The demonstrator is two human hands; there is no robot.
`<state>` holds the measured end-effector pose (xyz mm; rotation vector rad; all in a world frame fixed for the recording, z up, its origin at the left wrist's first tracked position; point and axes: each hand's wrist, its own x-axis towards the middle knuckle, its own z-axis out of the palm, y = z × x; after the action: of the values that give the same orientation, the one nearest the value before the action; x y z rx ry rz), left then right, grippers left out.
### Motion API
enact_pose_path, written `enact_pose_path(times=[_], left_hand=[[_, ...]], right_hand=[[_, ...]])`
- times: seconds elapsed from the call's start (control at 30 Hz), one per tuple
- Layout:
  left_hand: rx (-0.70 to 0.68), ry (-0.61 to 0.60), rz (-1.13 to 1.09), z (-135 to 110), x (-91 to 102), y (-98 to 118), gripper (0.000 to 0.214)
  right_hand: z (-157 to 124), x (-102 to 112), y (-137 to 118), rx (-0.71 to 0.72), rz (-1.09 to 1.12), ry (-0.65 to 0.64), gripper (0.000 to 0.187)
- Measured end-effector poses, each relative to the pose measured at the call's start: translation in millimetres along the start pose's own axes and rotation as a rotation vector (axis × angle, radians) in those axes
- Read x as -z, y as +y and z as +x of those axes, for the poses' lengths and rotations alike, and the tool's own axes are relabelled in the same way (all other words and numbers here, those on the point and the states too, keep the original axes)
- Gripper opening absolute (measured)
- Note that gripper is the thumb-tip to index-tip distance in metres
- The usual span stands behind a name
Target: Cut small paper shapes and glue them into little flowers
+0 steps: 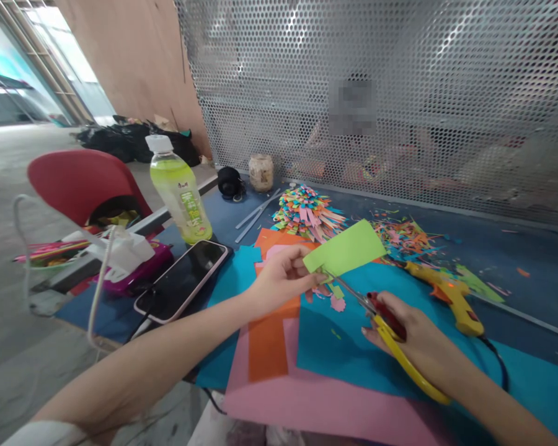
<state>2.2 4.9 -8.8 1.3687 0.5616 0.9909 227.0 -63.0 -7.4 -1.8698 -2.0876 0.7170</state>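
My left hand [291, 272] pinches the near left corner of a light green strip of paper [348, 248], held up over the table. In my right hand [404, 328] are scissors [390, 341] with yellow and red handles, fingers wrapped round the grips. The blades meet the paper's lower edge close to my left fingertips. Beneath lie sheets of blue paper [339, 347], orange paper [267, 347] and pink paper [302, 399]. A small pink scalloped paper piece [338, 303] and green scraps rest on the blue sheet below the blades.
A yellow glue gun [451, 294] with a lit orange light lies to the right, cord trailing. Behind are a heap of fringed paper [307, 210] and paper shreds [409, 235]. A phone [183, 282], a drink bottle [181, 192] and a tissue box [139, 266] stand left. Perforated metal [270, 74] backs the table.
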Motion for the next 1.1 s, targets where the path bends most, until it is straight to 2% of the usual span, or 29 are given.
enact_pose_path(times=[0.2, 0.47, 0.9, 1.1], left_hand=[[0.017, -0.036, -0.029, 0.2, -1.3, 0.2, 0.025], [0.016, -0.007, 0.022, 0.5, 0.2, 0.6, 0.024], [0.02, -0.024, 0.009, 0.7, 0.6, -1.5, 0.028], [0.03, -0.019, 0.028, -0.3, 0.4, 0.3, 0.026]], right_hand=[[-0.3, 0.0, 0.0, -0.024, 0.015, 0.029, 0.034], [1.7, -0.7, -1.6, -0.026, 0.074, 0.005, 0.032], [-1.4, 0.9, -3.6, 0.037, 0.022, 0.072, 0.031], [-0.7, -0.6, -2.8, 0.012, -0.002, 0.069, 0.033]])
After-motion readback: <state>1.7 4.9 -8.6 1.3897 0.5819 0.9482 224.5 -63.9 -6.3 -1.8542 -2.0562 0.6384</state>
